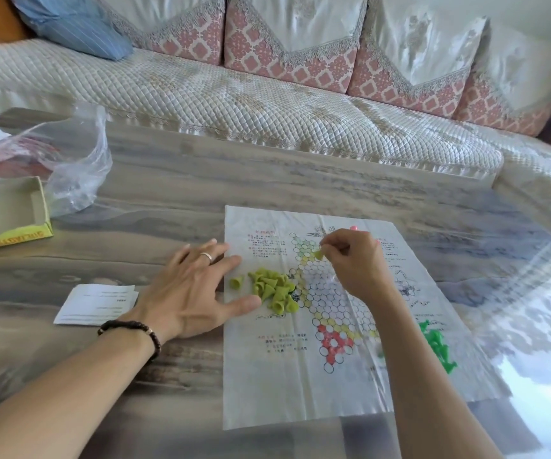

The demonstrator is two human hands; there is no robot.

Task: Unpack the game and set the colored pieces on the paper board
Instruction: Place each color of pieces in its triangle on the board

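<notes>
A paper board (pixel 300 385) with a star of printed circles lies flat on the table. A heap of olive-green cone pieces (pixel 275 291) rests on its left part, one cone (pixel 237 281) lying apart. My left hand (pixel 194 286) lies flat with fingers spread, beside the heap, at the board's left edge. My right hand (pixel 356 260) pinches one olive-green piece (pixel 318 254) over the star's upper point. Bright green pieces (pixel 438 346) lie at the board's right, partly hidden by my right forearm. A pink piece (pixel 353 228) peeks out behind my right hand.
An open yellow game box (pixel 5 215) sits at the table's left edge, with a clear plastic bag (pixel 68 160) holding something red behind it. A folded leaflet (pixel 97 303) lies left of my left hand. A quilted sofa (pixel 267 104) runs along the table's far side.
</notes>
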